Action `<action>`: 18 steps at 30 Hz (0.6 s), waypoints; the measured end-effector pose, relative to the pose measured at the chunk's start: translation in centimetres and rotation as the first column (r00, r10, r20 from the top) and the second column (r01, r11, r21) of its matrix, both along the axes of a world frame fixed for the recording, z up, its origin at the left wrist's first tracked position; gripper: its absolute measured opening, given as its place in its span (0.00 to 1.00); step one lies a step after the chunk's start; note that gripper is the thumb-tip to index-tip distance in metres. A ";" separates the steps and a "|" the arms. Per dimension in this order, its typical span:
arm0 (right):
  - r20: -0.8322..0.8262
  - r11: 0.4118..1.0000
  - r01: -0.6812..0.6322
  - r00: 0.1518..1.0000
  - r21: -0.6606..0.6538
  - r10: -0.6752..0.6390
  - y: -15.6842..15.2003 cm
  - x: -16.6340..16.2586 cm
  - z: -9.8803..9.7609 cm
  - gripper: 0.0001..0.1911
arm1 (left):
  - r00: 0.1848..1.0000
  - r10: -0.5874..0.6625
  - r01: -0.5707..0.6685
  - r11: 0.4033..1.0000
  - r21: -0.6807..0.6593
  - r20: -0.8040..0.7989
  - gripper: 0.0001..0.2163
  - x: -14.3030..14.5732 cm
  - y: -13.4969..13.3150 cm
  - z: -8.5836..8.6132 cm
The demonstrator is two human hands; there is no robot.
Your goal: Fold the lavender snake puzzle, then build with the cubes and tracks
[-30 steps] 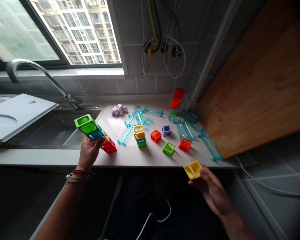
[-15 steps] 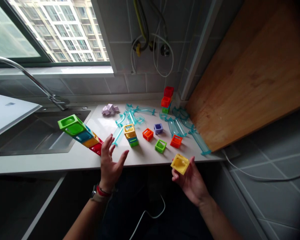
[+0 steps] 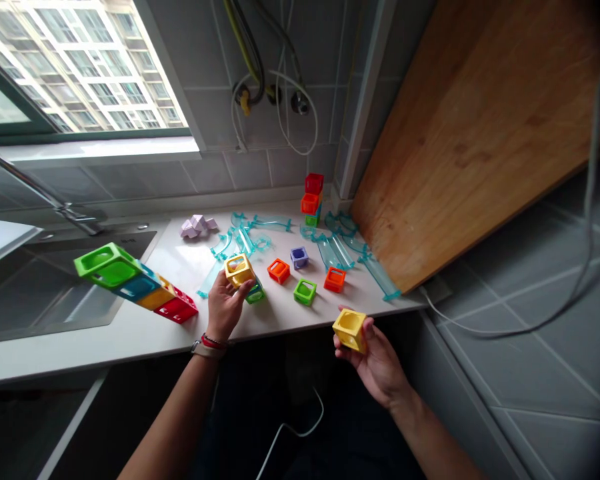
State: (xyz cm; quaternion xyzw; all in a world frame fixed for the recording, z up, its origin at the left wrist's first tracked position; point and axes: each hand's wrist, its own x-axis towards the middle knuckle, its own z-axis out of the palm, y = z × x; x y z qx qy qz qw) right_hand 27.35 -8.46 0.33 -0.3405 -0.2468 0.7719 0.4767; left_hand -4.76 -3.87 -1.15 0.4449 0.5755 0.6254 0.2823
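My right hand [image 3: 375,367] pinches a yellow hollow cube [image 3: 350,329] in the air before the counter's front edge. With thumb and fingers, my left hand [image 3: 226,307] grips an orange-yellow cube [image 3: 239,269] at the top of a small stack. Lower cubes of that stack, one of them green [image 3: 256,293], show partly behind the thumb. Left of this hand rises a tall stack with a green top cube [image 3: 105,265], then blue and yellow, and a red cube [image 3: 177,307] at the bottom. Loose cubes lie between my hands: orange [image 3: 279,271], purple [image 3: 299,258], green [image 3: 305,292] and red-orange [image 3: 335,280].
Clear teal track pieces [image 3: 337,255] spread over the back of the white counter [image 3: 165,263]. Behind them stands another cube stack [image 3: 310,202]. A pale purple faceted object [image 3: 198,227] lies near the sink [image 3: 70,287]. A wooden board [image 3: 480,133] leans at right.
My left hand has moved from open beside the tall stack to the small stack and closed on its top cube. The yellow cube in my right hand has turned slightly. The camera view has shifted.
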 end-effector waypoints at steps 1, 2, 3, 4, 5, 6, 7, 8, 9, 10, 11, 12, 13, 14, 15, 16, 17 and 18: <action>0.009 0.999 0.001 1.000 0.033 -0.001 0.1 0.0 0.2 0.27 | 1.000 0.015 -0.015 1.000 0.004 0.000 0.26 0.5 -0.9 0.5; 0.016 0.998 -0.004 1.000 0.065 0.003 0.2 -0.1 0.4 0.27 | 1.000 0.021 -0.021 1.000 -0.006 -0.003 0.23 1.1 -2.0 1.1; 0.021 0.996 -0.011 1.000 0.093 0.009 0.3 -0.1 0.5 0.29 | 1.000 0.017 -0.017 0.999 -0.029 0.010 0.21 1.8 -3.3 1.6; 0.023 0.993 -0.020 1.000 0.113 0.017 0.3 -0.2 0.7 0.30 | 0.999 -0.007 0.010 0.998 -0.059 0.045 0.20 2.6 -4.7 2.1; 0.023 0.992 -0.033 0.999 0.123 0.030 0.4 -0.3 0.8 0.31 | 0.994 -0.040 0.049 0.995 -0.086 0.105 0.21 3.5 -6.2 2.6; 0.022 0.991 -0.050 0.999 0.125 0.048 0.5 -0.5 0.9 0.31 | 0.980 -0.091 0.115 0.985 -0.132 0.177 0.22 4.4 -7.6 2.9; 0.020 0.990 -0.069 0.998 0.120 0.067 0.5 -0.7 1.1 0.31 | 0.966 -0.132 0.172 0.970 -0.174 0.222 0.23 5.3 -8.9 3.2; 0.021 0.990 -0.088 0.996 0.111 0.086 0.5 -1.0 1.2 0.29 | 0.960 -0.162 0.211 0.955 -0.211 0.227 0.24 6.2 -10.0 3.5; 0.026 0.989 -0.106 0.994 0.099 0.104 0.4 -1.2 1.4 0.28 | 0.960 -0.185 0.235 0.939 -0.252 0.208 0.23 7.0 -11.0 3.7; 0.038 0.989 -0.123 0.992 0.087 0.120 0.3 -1.5 1.6 0.27 | 0.962 -0.203 0.249 0.925 -0.288 0.182 0.22 7.7 -11.7 3.9; 0.056 0.988 -0.135 0.990 0.078 0.131 0.2 -1.8 1.8 0.25 | 0.963 -0.220 0.259 0.913 -0.315 0.155 0.22 8.3 -12.2 4.1; 0.075 0.987 -0.143 0.988 0.079 0.137 0.1 -2.1 2.0 0.24 | 0.961 -0.239 0.273 0.902 -0.335 0.138 0.21 8.8 -12.5 4.3; 0.092 0.985 -0.149 0.986 0.089 0.141 -0.1 -2.3 2.2 0.23 | 0.957 -0.260 0.290 0.892 -0.347 0.131 0.21 9.2 -12.6 4.4; 0.106 0.982 -0.154 0.984 0.107 0.143 -0.2 -2.4 2.4 0.23 | 0.951 -0.280 0.309 0.884 -0.350 0.130 0.22 9.5 -12.7 4.6; 0.119 0.979 -0.159 0.982 0.130 0.144 -0.3 -2.5 2.5 0.22 | 0.945 -0.300 0.327 0.878 -0.350 0.129 0.22 9.7 -12.6 4.7; 0.134 0.974 -0.168 0.980 0.154 0.147 -0.4 -2.6 2.5 0.22 | 0.940 -0.318 0.342 0.874 -0.347 0.125 0.22 9.9 -12.5 4.9; 0.154 0.967 -0.183 0.976 0.175 0.157 -0.6 -2.6 2.5 0.22 | 0.936 -0.332 0.352 0.871 -0.343 0.115 0.21 10.1 -12.4 5.0; 0.182 0.960 -0.205 0.969 0.193 0.170 -0.7 -2.5 2.5 0.23 | 0.934 -0.343 0.357 0.870 -0.340 0.103 0.21 10.3 -12.4 5.1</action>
